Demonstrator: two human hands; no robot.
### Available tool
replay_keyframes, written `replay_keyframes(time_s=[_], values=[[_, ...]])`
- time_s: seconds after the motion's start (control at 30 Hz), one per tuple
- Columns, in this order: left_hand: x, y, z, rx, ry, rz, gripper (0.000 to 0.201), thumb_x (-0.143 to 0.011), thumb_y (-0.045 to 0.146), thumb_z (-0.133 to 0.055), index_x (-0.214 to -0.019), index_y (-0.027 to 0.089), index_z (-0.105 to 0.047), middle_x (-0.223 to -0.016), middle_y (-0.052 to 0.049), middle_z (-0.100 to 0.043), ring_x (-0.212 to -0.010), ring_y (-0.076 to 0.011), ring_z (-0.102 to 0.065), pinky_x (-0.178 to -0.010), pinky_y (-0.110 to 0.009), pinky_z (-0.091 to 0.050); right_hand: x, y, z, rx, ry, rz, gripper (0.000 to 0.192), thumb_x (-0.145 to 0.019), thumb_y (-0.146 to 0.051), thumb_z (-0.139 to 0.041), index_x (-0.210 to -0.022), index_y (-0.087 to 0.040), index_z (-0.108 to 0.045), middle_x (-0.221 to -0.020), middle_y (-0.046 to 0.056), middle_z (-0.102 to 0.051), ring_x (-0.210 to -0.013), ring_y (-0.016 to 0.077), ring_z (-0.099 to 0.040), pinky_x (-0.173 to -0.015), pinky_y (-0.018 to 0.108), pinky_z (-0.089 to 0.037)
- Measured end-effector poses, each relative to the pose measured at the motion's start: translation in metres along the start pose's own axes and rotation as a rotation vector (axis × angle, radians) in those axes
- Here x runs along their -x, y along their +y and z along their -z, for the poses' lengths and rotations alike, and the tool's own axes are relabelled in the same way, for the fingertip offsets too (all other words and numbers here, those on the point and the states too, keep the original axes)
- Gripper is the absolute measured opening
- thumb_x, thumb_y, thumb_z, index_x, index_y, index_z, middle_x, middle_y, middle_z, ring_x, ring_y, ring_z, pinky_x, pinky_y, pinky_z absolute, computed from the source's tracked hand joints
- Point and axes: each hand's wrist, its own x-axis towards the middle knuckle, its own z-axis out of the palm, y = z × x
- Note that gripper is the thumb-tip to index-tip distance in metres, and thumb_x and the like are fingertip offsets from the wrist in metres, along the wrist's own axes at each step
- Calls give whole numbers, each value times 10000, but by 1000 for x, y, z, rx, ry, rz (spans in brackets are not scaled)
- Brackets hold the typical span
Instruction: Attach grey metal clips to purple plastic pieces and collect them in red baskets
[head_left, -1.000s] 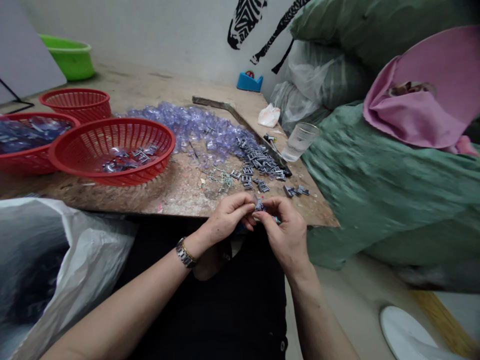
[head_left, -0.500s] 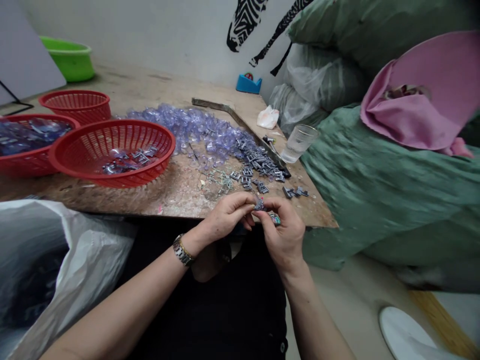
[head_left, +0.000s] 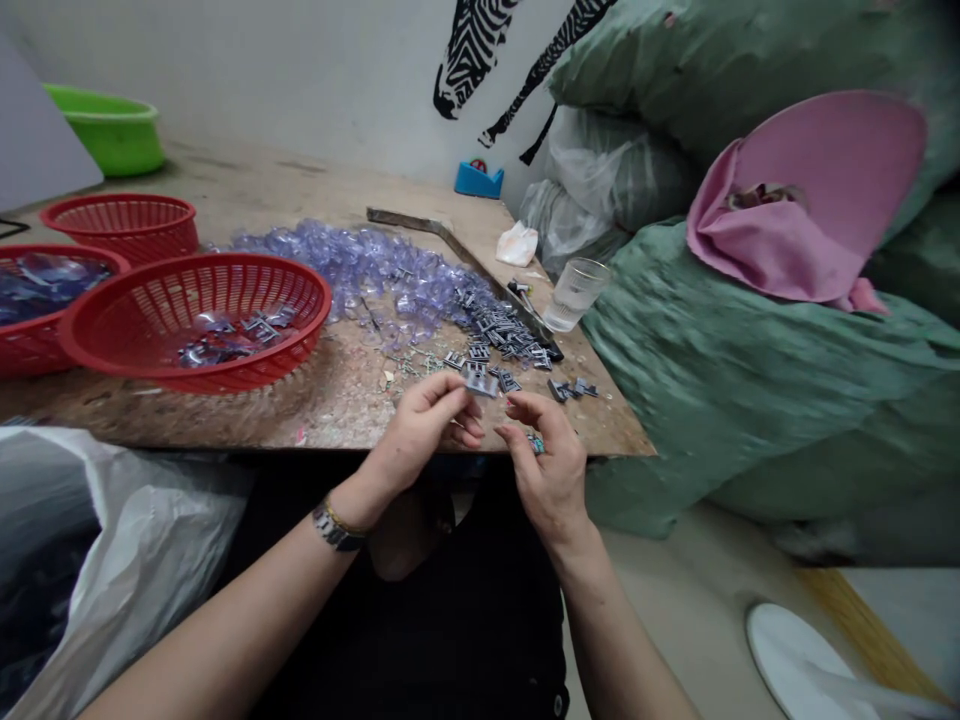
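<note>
My left hand (head_left: 424, 422) pinches a small grey plastic part (head_left: 480, 380) between thumb and fingertips, just above the table's front edge. Beside it, my right hand (head_left: 551, 465) is curled, thumb and forefinger slightly apart. Small teal and multicoloured pieces (head_left: 535, 442) show in its palm, tucked under the bent fingers; their kind is too small to make out. Beyond the hands lies a pile of dark grey plastic parts (head_left: 502, 325). Clear purple-tinted plastic pieces (head_left: 352, 260) are heaped behind and left of that pile.
Red baskets (head_left: 191, 385) stand on the left, the nearest with a few parts inside. A bent metal bar (head_left: 457, 245) borders the heap. Near the right table edge stands a glass (head_left: 576, 295). Green sacks (head_left: 750, 400) bulk on the right; a white bag (head_left: 172, 520) sits front left.
My hands, together before, have moved apart. The grey part is now in my left hand alone, held out to the left of my right hand. The whole view has shifted slightly.
</note>
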Motion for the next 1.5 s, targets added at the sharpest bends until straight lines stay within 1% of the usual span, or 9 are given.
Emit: replay_keyframes(time_s=[0.17, 0.33, 0.47, 0.6, 0.73, 0.9, 1.13, 1.3, 1.5], values=[[-13, 51, 26, 122, 285, -164, 161, -838, 171, -568, -701, 172, -484, -655, 25, -614, -557, -56, -590, -527, -162, -523, -4, 21, 17, 81, 24, -61, 178, -882, -283, -546, -1030, -202, -601, -954, 71, -672, -869, 197, -635, -803, 365, -509], [-23, 113, 58, 432, 648, -440, 291, -953, 87, -371, -703, 173, -495, -568, 65, -572, -603, -6, -535, -581, -78, -493, -14, 59, 39, 299, -5, -113, 167, -855, -292, -536, -930, -177, -631, -919, 98, -679, -850, 231, -619, -789, 391, -492], [-22, 130, 80, 458, 705, -548, 305, -931, 64, -393, -664, 202, -445, -560, 73, -546, -684, -2, -558, -625, -55, -487, -20, 79, 45, 394, -49, -137, 177, -844, -292, -516, -901, -171, -632, -907, 112, -683, -839, 244, -615, -790, 403, -477], [-23, 108, 82, 202, 572, -499, 206, -912, 135, -456, -744, 237, -520, -621, 74, -594, -727, -46, -599, -586, -121, -504, -25, 79, 39, 409, -87, -98, 157, -849, -264, -498, -876, -180, -628, -891, 104, -685, -848, 241, -616, -791, 386, -470], [-26, 71, 57, 123, 415, -345, 38, -831, 158, -551, -823, 190, -569, -657, 43, -599, -573, -49, -569, -540, -162, -494, -33, 72, 23, 399, -153, -28, 167, -873, -256, -481, -851, -189, -632, -860, 92, -683, -831, 229, -614, -777, 363, -468], [-33, 32, 25, -361, 160, -156, 64, -753, 199, -591, -800, 155, -601, -655, 14, -573, -530, -90, -553, -492, -208, -462, -45, 68, 4, 489, -207, -3, 185, -894, -272, -493, -914, -181, -654, -917, 101, -684, -855, 232, -610, -780, 352, -454], [-44, 6, 2, -1222, -20, -365, 169, -843, 136, -476, -893, 150, -636, -934, -84, -621, -922, -204, -579, -874, -358, -472, -56, 59, -11, 673, -282, -68, 219, -858, -383, -602, -900, -181, -673, -939, 123, -663, -890, 259, -596, -762, 353, -434], [-44, -1, -3, -1294, -65, -339, 198, -855, 128, -455, -929, 155, -637, -924, -82, -600, -914, -205, -570, -867, -347, -473, -53, 54, -15, 667, -275, -28, 165, -872, -294, -560, -933, -178, -661, -943, 118, -668, -884, 263, -593, -753, 355, -428], [-47, -6, 4, -1232, -28, -322, 180, -844, 128, -476, -903, 166, -642, -906, -75, -606, -899, -207, -572, -865, -354, -471, -46, 56, -12, 435, -164, 16, 234, -887, -242, -467, -1000, -164, -657, -990, 127, -695, -945, 261, -613, -849, 385, -451]])
